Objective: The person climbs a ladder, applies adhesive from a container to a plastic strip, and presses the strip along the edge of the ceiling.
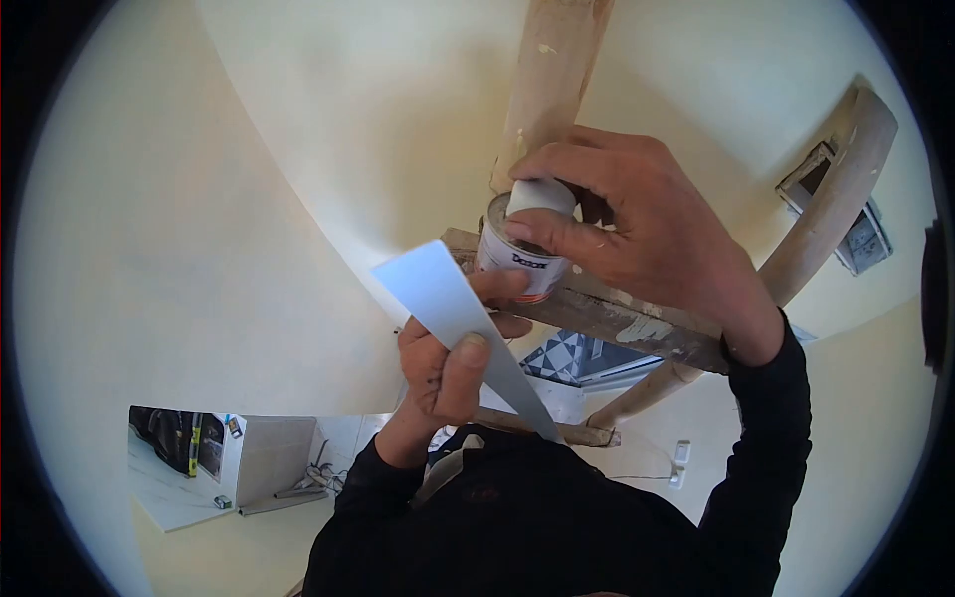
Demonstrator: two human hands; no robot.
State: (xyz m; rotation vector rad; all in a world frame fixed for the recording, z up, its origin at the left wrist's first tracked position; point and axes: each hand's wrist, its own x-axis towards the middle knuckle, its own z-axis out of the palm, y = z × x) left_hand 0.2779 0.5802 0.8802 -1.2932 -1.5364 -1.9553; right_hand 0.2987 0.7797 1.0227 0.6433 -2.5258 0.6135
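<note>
My left hand (pixel 453 368) grips a long flat white strip (pixel 443 294), its thumb on the strip's face. Fingers of the same hand reach the side of a small can (pixel 517 264) with a white label and dark lettering. Above the can, my right hand (pixel 637 214) holds a white rounded piece (pixel 542 197) between thumb and fingers, at the can's open top. Whether that piece touches the can's contents cannot be made out. The can stands by a worn wooden beam (pixel 627 323).
A wooden pole (pixel 557 80) rises behind the can. Another curved pole (pixel 841 194) stands at the right, near a dark-framed opening. Blue-and-white patterned tiles (pixel 555 356) show below the beam. At the lower left are a white marbled surface (pixel 169 488) and a box-like unit (pixel 274 458).
</note>
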